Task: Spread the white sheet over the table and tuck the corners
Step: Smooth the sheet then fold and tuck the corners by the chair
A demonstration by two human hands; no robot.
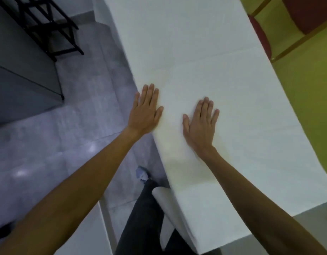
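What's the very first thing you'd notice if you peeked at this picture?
The big white sheet, spread long and smooth up the middle. Two hands lie flat on it: the left hand at its left edge, the right hand further in. A red chair peeks in at the top right.

No text, label, brand, number or sign can be read.
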